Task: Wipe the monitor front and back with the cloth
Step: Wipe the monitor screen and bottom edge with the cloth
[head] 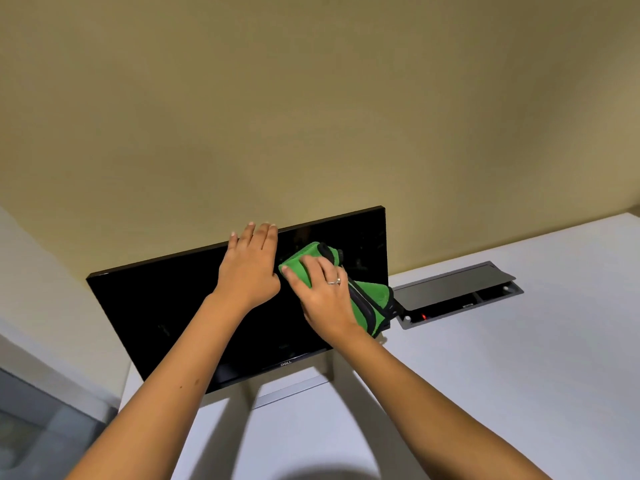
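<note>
A black monitor (166, 313) stands on a white desk (485, 375), screen dark and facing me, on a silver stand (287, 393). My left hand (249, 268) lies flat against the upper part of the screen, its straight fingertips reaching the top edge. My right hand (325, 296) presses a green cloth with black trim (367, 303) against the right part of the screen. Its fingers lie spread over the cloth, and part of the cloth is hidden under the palm.
An open grey cable hatch (460, 292) with a raised lid and a small red light sits in the desk just right of the monitor. A beige wall (311, 116) rises close behind. The desk's left edge drops off beside the monitor.
</note>
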